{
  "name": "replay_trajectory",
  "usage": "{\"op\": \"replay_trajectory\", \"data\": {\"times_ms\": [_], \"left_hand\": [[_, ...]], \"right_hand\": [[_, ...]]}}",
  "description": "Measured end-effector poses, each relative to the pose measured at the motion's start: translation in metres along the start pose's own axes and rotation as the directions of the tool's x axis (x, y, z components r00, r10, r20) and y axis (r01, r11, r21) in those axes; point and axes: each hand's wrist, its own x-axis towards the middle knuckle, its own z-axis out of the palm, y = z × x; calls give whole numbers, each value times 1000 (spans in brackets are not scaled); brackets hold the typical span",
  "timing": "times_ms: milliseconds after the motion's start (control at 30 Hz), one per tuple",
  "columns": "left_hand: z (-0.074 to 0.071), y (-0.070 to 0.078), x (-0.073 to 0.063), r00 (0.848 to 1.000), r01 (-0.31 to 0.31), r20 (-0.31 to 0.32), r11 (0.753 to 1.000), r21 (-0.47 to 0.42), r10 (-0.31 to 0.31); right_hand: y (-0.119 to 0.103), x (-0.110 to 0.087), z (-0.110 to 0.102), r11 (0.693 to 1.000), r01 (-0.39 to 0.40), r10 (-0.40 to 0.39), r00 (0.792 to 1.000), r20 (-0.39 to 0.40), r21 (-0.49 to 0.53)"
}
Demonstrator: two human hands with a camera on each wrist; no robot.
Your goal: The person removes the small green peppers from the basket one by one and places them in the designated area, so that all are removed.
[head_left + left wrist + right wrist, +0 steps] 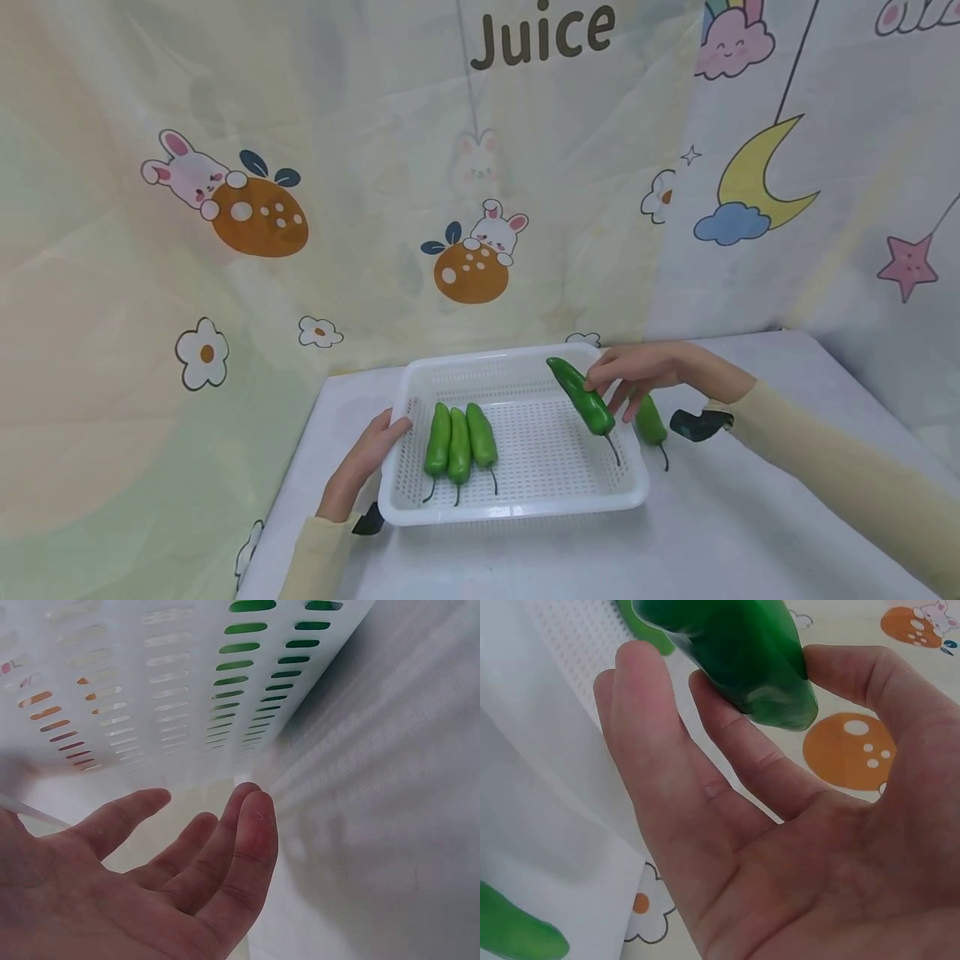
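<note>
My right hand (pixel 647 368) pinches a dark green pepper (pixel 582 397) between thumb and forefinger, above the right side of a white plastic basket (pixel 517 510). In the right wrist view that pepper (pixel 742 664) sits between the thumb and forefinger, while the other fingers stand away from it. Three lighter green peppers (pixel 459 446) lie side by side in the basket's left part, stems toward me. Beside the basket's left wall is my left hand (pixel 367 454), its fingers relaxed; the left wrist view shows the hand (pixel 172 877) close to the slotted wall (pixel 172 690).
Another green pepper (pixel 650 421) lies on the white tablecloth (pixel 750 500) just right of the basket, partly behind my right hand. A printed cloth (pixel 375 208) with rabbits and flowers hangs behind the table.
</note>
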Motion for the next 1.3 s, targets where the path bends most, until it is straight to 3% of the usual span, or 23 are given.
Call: {"op": "replay_trajectory", "data": {"times_ms": [700,1300], "left_hand": [[1,0,2,1000,-6,-17,1000,6,6],[-2,1,1,999,-18,32,1000,6,17]], "right_hand": [[11,-25,-21,999,-42,42,999,-14,4],[30,-44,-35,997,-74,73,994,-81,-13]]}}
